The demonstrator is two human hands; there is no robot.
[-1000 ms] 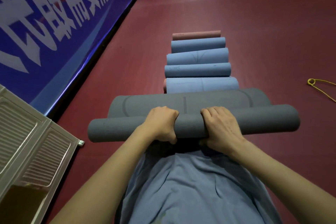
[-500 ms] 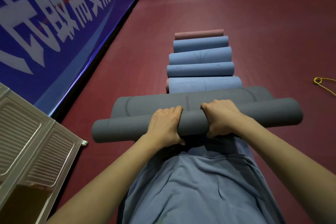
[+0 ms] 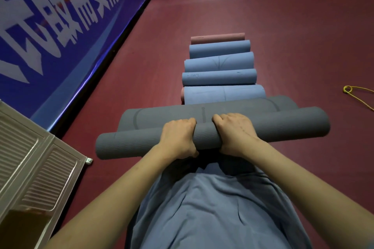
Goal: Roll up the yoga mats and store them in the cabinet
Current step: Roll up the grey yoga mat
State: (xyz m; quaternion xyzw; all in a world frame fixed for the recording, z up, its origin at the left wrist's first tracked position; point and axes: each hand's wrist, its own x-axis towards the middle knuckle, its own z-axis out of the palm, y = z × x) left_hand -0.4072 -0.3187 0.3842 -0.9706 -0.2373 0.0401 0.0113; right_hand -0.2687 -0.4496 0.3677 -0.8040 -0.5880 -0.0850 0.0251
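Observation:
A grey yoga mat lies rolled into a long tube across the red floor in front of me. My left hand and my right hand grip its middle side by side, fingers curled over the top. Just behind it lies a second rolled grey mat. Beyond that, several blue rolled mats and a pink one lie in a row running away from me. The metal cabinet door stands at the lower left.
A blue banner wall with white characters runs along the left side. A yellow cord lies on the floor at the right. The red floor stretches ahead and to the right.
Both hands have rolled forward over the grey mat and moved closer together, fingers curling further over the top. The roll has shifted slightly away from me.

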